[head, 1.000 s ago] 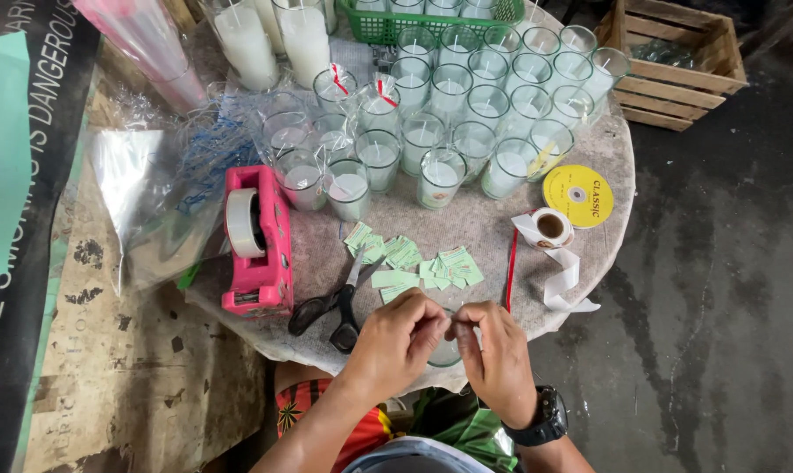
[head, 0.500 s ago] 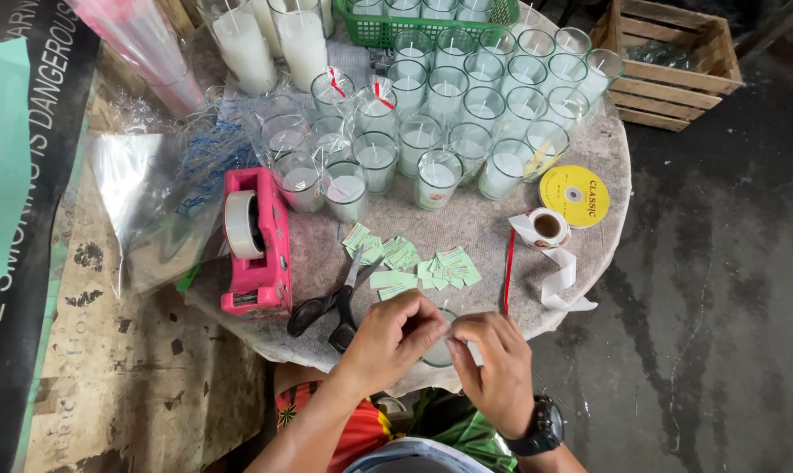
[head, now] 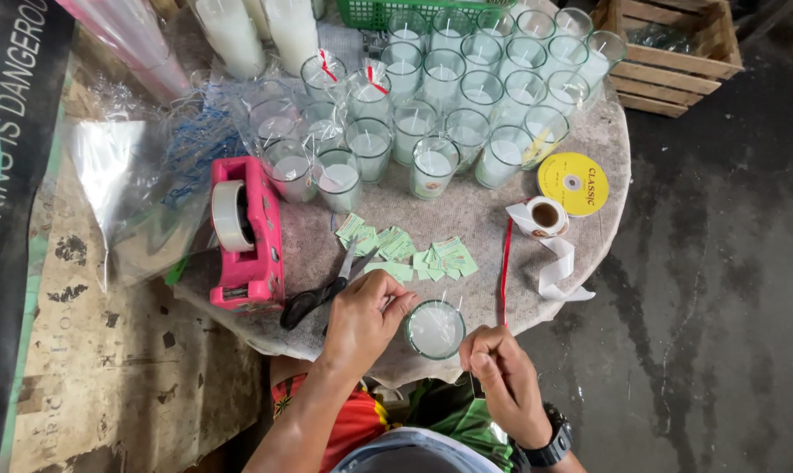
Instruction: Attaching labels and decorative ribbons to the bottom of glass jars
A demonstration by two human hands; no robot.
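Between the two hands, a glass candle (head: 435, 329) stands at the tabletop (head: 493, 206) edge. Left hand (head: 364, 317) touches its rim, fingers curled. Right hand (head: 501, 378) pinches what may be clear tape. Scissors (head: 319, 293) lie just beyond the left hand.

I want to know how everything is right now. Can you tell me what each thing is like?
Left hand: fingers touching the near candle glass.
Right hand: fingers pinched, just beside the glass.
Near candle glass: upright, filled with white wax.
Scissors: lying flat, shut.
Tape dispenser: loaded with a roll.
Green labels: loose, scattered.
White ribbon: partly unrolled.
Candle glasses: upright, filled.
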